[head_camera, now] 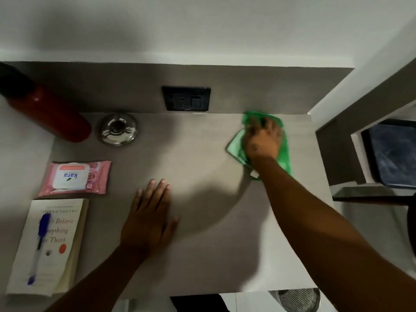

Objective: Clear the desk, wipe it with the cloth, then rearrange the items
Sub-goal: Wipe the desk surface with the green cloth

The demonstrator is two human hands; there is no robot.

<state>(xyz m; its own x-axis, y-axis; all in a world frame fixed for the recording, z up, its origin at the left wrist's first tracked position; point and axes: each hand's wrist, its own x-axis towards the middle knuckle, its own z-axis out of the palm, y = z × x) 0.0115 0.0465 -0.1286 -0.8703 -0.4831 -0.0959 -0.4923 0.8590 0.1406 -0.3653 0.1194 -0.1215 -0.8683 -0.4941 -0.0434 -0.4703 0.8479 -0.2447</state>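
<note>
The right hand [263,140] presses down on the green cloth [284,154], fingers bent over it, at the far right corner of the tabletop [202,244] against the back wall. The unwiped stretch lies to its left, toward the flat, spread left hand [149,221]. Further left, the wipes pack [75,177], book [51,244], pen [39,246], ashtray [118,129] and bottle [45,109] crowd the left edge.

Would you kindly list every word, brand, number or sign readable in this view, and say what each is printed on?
"kara": lid label of the pink wet wipes pack, seen upside down.
"25": front edge of the same pack, upside down, somewhat blurred.
"Believe", "...rything", "Think": cover of the white book; the blue pen lying on it hides the line starts.
Author line at the book's top: too blurred to read.
Black wall socket: any marking is too small to read.
</note>
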